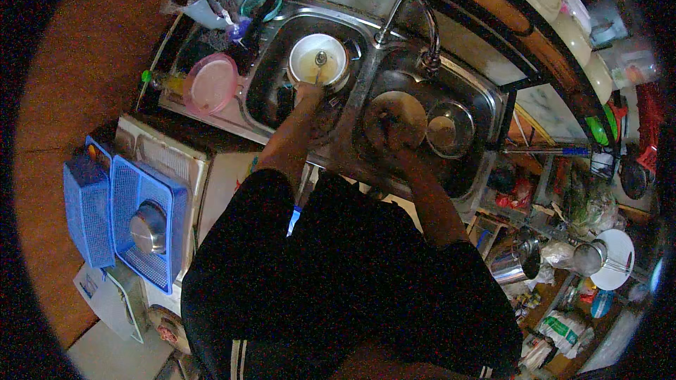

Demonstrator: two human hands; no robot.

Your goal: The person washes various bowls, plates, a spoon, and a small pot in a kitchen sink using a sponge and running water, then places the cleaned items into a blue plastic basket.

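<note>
In the left basin of a steel double sink (364, 60) stands a white bowl (338, 55) with yellowish liquid and a metal utensil in it. My left hand (309, 94) is at the bowl's near edge, by the utensil's handle; its grip is unclear. In the right basin my right hand (398, 145) touches the near side of a round, pale-brown dish or lid (404, 108); shadow hides its fingers. A clear round bowl (467, 129) with a small round item inside lies to the right of that dish. The curved metal faucet (435, 37) rises behind the basins.
A pink plastic basket or lid (212, 84) rests on the left drainboard. Further left, a blue plastic basket (179, 211) holds a metal bowl (148, 227). A black-framed rack (520, 21) with dishes runs behind the sink. At right are a metal pot (515, 264) and cluttered shelves.
</note>
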